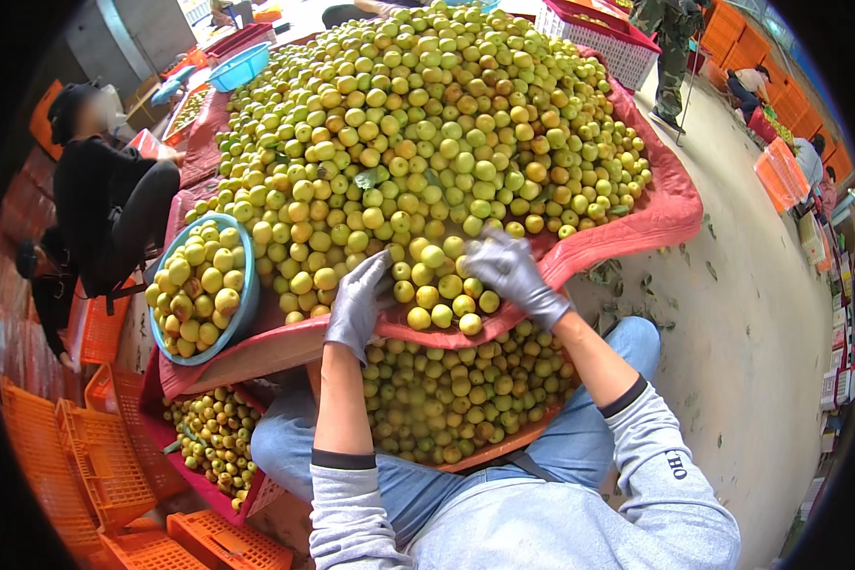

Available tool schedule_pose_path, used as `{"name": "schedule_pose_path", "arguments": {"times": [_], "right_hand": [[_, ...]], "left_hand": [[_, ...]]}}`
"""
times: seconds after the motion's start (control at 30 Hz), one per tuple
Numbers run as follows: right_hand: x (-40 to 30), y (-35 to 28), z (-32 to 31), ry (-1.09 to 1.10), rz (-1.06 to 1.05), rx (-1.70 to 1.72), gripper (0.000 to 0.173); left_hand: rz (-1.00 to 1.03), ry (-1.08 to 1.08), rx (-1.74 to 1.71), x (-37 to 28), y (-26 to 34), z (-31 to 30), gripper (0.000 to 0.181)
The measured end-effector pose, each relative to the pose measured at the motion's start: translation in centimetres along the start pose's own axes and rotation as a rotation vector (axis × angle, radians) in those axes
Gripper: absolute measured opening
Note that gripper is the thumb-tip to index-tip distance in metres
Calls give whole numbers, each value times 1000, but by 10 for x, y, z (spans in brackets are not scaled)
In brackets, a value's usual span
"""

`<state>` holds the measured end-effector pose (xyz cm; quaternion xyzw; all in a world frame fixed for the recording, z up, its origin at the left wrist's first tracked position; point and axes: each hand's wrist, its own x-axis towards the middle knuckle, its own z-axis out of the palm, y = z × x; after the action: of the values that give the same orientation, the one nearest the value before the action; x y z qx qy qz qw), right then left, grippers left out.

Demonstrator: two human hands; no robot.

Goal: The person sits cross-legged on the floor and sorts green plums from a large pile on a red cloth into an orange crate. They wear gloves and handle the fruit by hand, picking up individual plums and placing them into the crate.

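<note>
A large heap of yellow-green jujubes [413, 142] covers a table padded with a red quilted cloth [662, 189]. My left hand [356, 303], in a grey glove, is at the front of the heap with its fingers pointing forward; its palm side is hidden. Across a small cluster of jujubes [442, 288], my right hand [509, 274], also gloved, is blurred with curled fingers. What either hand might hold cannot be made out. Below the cloth's front edge, an orange crate [470, 467] full of jujubes sits between my knees.
At left, a blue basin [251, 303] of jujubes stands tilted by the cloth's edge. Beneath it is a red-lined crate [217, 499] with browner fruit. Orange crates [107, 456] lie lower left. A seated person [107, 192] is at left; another person [670, 64] stands back right.
</note>
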<state>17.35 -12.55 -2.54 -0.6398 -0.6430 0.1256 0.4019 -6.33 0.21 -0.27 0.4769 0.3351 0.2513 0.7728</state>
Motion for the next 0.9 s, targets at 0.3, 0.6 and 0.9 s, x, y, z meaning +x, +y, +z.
{"name": "schedule_pose_path", "arguments": {"times": [0.3, 0.6, 0.9], "right_hand": [[-5, -15, 11, 137, 31, -396, 40], [1, -15, 19, 163, 31, -205, 39], [1, -2, 14, -34, 26, 101, 39]], "left_hand": [[-5, 26, 221, 7, -6, -3, 44], [159, -39, 416, 18, -31, 39, 43], [182, -276, 457, 12, -31, 39, 35]]}}
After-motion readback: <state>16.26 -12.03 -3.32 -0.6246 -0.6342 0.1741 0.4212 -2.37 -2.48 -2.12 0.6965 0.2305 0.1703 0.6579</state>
